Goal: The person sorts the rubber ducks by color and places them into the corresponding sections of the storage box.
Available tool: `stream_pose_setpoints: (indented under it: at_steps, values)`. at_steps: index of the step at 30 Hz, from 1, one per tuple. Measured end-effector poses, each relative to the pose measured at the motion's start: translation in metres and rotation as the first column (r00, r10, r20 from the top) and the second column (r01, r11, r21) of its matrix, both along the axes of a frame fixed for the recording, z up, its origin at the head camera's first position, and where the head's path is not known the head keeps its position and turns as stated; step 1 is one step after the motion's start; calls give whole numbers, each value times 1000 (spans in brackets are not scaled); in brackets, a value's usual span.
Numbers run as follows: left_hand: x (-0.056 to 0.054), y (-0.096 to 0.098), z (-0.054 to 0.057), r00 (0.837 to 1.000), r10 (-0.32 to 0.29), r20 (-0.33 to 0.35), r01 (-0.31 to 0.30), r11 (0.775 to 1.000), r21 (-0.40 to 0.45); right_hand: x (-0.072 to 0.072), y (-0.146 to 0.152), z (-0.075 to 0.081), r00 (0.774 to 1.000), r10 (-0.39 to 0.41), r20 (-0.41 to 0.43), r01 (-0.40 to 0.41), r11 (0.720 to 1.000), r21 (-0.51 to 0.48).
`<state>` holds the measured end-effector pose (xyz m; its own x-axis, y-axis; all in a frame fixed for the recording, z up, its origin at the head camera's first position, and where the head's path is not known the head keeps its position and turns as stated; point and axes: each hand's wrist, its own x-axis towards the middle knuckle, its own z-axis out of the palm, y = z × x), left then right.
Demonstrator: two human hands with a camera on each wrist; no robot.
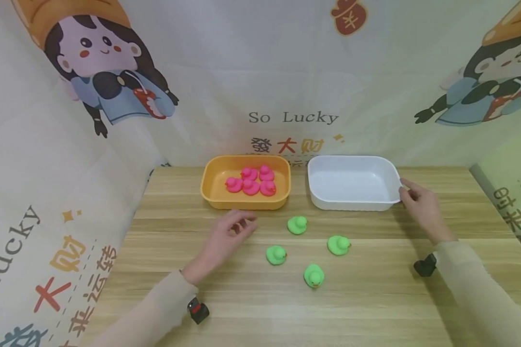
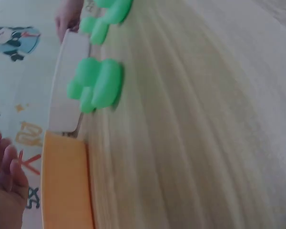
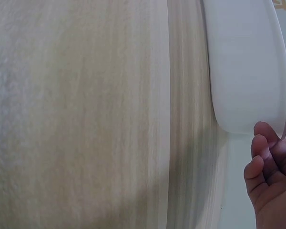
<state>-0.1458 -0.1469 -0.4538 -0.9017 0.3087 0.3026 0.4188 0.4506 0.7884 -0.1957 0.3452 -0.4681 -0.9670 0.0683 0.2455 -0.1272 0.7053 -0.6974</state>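
My right hand [image 1: 423,209] pinches the right-hand rim of a white plastic tray [image 1: 353,206]. In the right wrist view, the fingertips [image 3: 263,130] lie at the tray's outer end, with the rim running between fingers and thumb. My left hand [image 1: 226,236], fingers loosely bent and holding nothing, hovers in front of an orange plastic tray [image 1: 245,205]. Several pink toy ducks [image 1: 250,187] sit grouped inside that orange tray. Several green toy ducks [image 1: 297,225] stand spread over the table between my hands; some also show in the left wrist view.
Both trays stand side by side at the back of the wood-grain table [image 1: 252,308]. Behind them hangs a pale printed cloth [image 1: 243,72] with cartoon figures and lettering, which also covers the left and right sides.
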Motion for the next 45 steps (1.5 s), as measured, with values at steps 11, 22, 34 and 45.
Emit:
stream_pose_setpoints:
  at_steps: [11, 22, 34, 45]
  values:
    - [7, 25, -19, 948, -305, 92, 318, 922, -219, 0, -2, -1, 1000, -11, 3, 11, 1000, -15]
    - [9, 37, -27, 934, -334, 129, 356, 899, -253, 0, 0, -2, 1000, -21, 12, 21, 999, -31]
    - [2, 46, -23, 934, -328, 138, 355, 884, -303, -3, -1, -3, 998, -47, -30, 46, 998, -31]
    - [-30, 80, 12, 924, -369, 102, 383, 886, -263, -1, -1, -6, 998, -50, -39, 47, 997, -63]
